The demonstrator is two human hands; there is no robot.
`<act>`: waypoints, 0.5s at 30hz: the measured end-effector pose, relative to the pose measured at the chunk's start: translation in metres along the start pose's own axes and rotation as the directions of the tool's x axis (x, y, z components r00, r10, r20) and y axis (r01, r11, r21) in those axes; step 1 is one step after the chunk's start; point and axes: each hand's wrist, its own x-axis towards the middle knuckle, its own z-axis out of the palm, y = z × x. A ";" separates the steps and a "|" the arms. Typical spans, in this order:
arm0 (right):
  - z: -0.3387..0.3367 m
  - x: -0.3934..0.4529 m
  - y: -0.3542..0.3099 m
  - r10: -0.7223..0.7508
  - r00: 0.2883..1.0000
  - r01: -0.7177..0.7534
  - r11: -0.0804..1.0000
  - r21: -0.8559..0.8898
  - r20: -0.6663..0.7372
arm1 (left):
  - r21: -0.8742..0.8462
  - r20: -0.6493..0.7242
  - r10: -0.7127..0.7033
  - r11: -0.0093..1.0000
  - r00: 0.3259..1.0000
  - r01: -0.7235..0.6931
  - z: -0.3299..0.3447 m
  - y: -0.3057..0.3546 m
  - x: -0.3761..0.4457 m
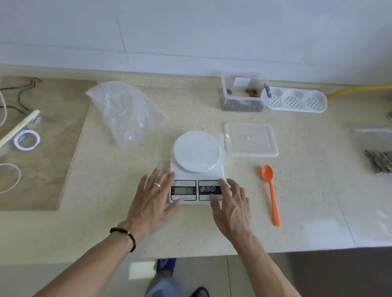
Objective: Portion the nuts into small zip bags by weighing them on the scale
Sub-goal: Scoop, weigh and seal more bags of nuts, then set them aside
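Left hand: fingers spread flat, touching scale at its left side. Right hand: spread, fingertips on the button panel. Platter bare; nuts in tub at the back of the counter. Risk: pressing skews the zero. Orange spoon, lid just right; front edge near; open room left of the scale.

A white three-cup perforated holder sits at the far right of the counter, with a yellow hose running along the wall behind it. On the far left, a phone lies on a brown mat beside a white ring and looping cables.
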 end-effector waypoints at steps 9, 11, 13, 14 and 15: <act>0.009 -0.014 0.007 -0.037 0.991 0.057 0.987 -0.148 0.129 | -0.044 0.079 -0.078 0.996 0.994 0.082 0.020 0.006 -0.009; 0.010 -0.014 0.007 -0.044 0.989 0.069 0.983 -0.173 0.141 | -0.046 0.094 -0.095 0.994 0.991 0.099 0.021 0.008 -0.009; 0.011 -0.014 0.007 -0.043 0.987 0.073 0.978 -0.195 0.153 | -0.046 0.112 -0.110 0.992 0.988 0.116 0.021 0.010 -0.009; 0.012 -0.015 0.007 -0.040 0.987 0.071 0.976 -0.204 0.153 | -0.049 0.118 -0.114 0.991 0.986 0.120 0.020 0.010 -0.009; 0.013 -0.015 0.006 -0.035 0.988 0.067 0.975 -0.212 0.150 | -0.055 0.120 -0.116 0.991 0.986 0.123 0.020 0.010 -0.008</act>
